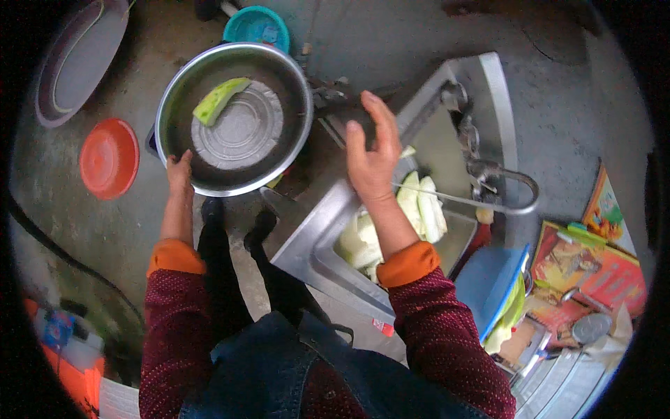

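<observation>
My left hand (179,172) grips the near-left rim of a wide metal basin (292,150), its thumb over the edge and the other fingers hidden below. Inside the basin lies one green-skinned piece of gourd or melon (220,101), toward the far left. My right hand (373,150) hangs over the sink's left edge with fingers apart and nothing in it. Below and beyond that wrist, pale peeled pieces (421,206) lie in the steel sink (328,234). The right forearm hides part of the pile.
A curved faucet (520,202) reaches over the sink from the right. A blue container (492,283) with green leaves stands by the sink's near right. An orange-red basin (109,158), a teal basin (257,26) and a large greyish tub (80,59) sit on the floor. A dark hose (73,258) runs at left.
</observation>
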A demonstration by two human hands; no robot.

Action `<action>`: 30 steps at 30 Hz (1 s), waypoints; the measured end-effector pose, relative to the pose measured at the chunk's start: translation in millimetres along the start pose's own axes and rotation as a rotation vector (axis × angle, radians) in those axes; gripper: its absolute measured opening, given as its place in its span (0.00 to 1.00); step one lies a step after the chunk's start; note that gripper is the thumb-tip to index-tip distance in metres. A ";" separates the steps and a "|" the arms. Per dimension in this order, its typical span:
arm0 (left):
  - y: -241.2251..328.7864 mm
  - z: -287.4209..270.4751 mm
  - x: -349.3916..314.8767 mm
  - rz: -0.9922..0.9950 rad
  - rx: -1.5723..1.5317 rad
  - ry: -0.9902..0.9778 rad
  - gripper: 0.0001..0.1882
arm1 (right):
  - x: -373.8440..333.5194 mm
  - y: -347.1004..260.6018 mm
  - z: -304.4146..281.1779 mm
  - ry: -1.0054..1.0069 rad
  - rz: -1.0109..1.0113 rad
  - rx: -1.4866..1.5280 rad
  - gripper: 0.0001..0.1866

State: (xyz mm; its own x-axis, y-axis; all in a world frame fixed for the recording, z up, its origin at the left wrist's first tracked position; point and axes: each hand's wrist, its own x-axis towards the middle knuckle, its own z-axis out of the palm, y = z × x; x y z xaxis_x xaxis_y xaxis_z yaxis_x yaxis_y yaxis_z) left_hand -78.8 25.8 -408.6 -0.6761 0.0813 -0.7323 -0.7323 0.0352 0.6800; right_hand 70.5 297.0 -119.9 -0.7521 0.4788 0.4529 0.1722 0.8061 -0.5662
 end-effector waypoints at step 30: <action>140.9 199.4 -316.8 0.537 0.495 -0.619 0.15 | -242.1 159.7 -31.7 -0.544 1.433 1.010 0.31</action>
State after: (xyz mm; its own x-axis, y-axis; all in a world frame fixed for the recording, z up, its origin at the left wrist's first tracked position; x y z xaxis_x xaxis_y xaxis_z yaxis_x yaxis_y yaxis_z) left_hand 48.4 203.6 -73.7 -0.6452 0.7161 -0.2662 -0.1238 0.2458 0.9614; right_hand 300.2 320.8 -298.1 -0.5225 0.2112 -0.8261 0.5432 -0.6644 -0.5134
